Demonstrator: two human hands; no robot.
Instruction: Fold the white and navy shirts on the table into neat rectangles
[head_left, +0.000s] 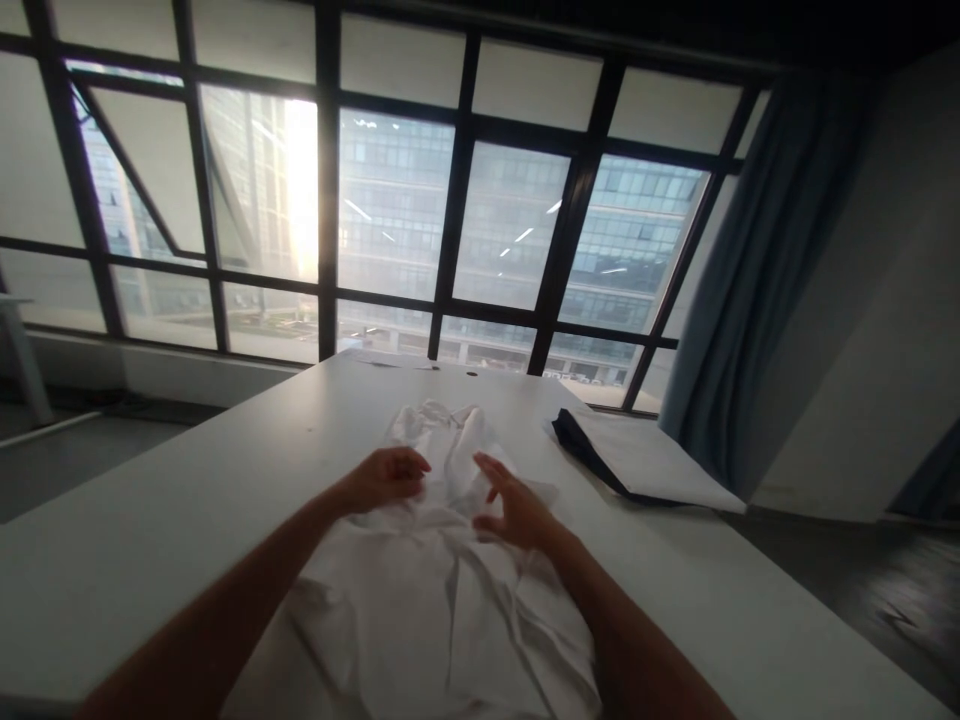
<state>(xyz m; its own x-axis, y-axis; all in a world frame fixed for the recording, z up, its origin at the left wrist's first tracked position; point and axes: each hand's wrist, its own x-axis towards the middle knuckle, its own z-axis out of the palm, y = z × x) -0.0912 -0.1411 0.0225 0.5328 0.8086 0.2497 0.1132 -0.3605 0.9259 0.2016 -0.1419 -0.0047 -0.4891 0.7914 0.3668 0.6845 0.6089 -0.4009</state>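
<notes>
A crumpled white garment point(442, 590) lies spread on the white table point(150, 520) in front of me, its bunched upper end pointing toward the window. My left hand point(386, 478) rests on the cloth just left of the bunched part, fingers curled down onto the fabric. My right hand point(510, 508) hovers over the cloth on the right side, fingers spread and apart, holding nothing that I can see. Both forearms reach in from the bottom edge over the garment.
A flat white sheet with a dark navy piece under it point(645, 455) lies at the table's right far corner. Large dark-framed windows point(450, 200) stand behind the table. A grey-blue curtain point(757, 280) hangs at the right.
</notes>
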